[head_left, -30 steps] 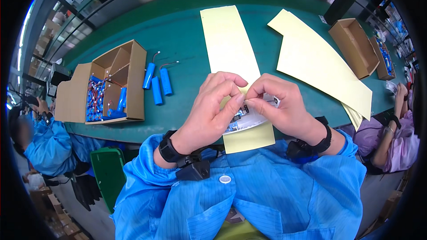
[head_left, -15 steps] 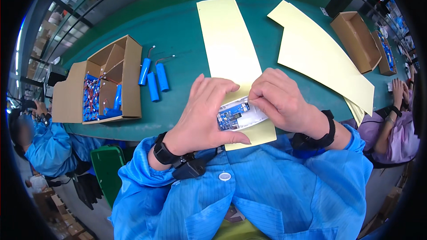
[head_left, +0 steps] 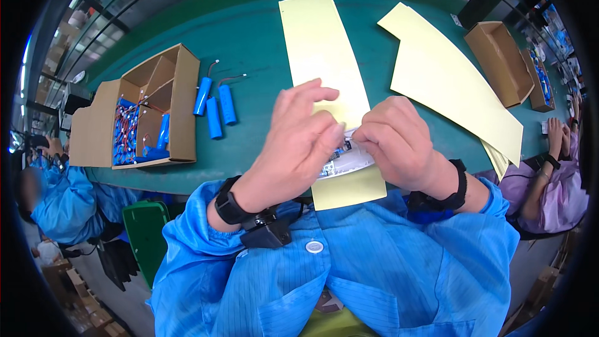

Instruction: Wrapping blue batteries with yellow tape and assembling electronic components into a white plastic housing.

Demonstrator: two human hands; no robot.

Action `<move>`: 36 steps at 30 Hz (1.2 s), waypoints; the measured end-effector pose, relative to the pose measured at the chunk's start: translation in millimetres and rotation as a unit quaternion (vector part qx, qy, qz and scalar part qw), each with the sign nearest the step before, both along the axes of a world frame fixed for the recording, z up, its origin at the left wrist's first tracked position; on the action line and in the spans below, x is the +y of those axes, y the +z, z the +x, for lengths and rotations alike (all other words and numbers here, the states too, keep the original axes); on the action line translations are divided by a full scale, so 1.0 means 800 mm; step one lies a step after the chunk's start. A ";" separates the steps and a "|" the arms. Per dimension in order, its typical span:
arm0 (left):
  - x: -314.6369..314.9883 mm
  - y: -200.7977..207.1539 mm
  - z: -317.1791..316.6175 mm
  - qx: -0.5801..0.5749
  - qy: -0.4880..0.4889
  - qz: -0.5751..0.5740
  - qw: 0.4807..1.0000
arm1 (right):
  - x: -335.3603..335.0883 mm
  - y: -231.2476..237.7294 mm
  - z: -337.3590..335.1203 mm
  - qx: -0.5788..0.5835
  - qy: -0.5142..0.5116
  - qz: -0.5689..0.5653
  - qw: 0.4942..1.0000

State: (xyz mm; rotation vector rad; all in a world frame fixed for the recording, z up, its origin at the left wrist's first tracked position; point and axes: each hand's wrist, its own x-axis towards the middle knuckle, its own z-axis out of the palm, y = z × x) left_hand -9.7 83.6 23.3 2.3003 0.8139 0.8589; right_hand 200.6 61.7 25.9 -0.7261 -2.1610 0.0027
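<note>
A shallow white plastic casing [head_left: 354, 161] lies before me on the pale yellow sheet. The blue circuit board [head_left: 327, 169] inside it is mostly covered by my left hand [head_left: 299, 134]. This hand bends over the casing's left part, thumb and a fingertip closed near its far edge; the upper fingers stick out loosely above the sheet. From the other side, my right hand [head_left: 396, 140] pinches at the casing's far edge, close to the left fingertips. Whatever sits between either set of fingertips is too small or hidden to make out.
Several blue cylindrical battery cells [head_left: 213, 117] with wires lie left on the green table [head_left: 256, 37]. Beyond them stands a divided cardboard box [head_left: 187, 106] with more cells. More yellow sheets [head_left: 443, 75] and an open brown box [head_left: 499, 62] are at right. Co-workers sit at both sides.
My left hand has shifted from holding the casing's sides to over the board, its thumb moving up to the far edge and covering most of the board. The right hand keeps pinching there.
</note>
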 end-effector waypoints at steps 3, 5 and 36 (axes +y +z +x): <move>0.000 0.004 0.009 -0.013 -0.063 -0.086 0.994 | 0.000 0.000 -0.001 -0.007 -0.015 0.035 0.999; 0.000 0.002 0.010 -0.041 -0.055 -0.119 0.990 | -0.001 -0.001 0.000 0.010 -0.010 0.023 1.000; -0.018 -0.020 -0.015 0.066 -0.002 -0.006 0.998 | -0.004 -0.013 0.005 -0.021 0.005 -0.105 0.994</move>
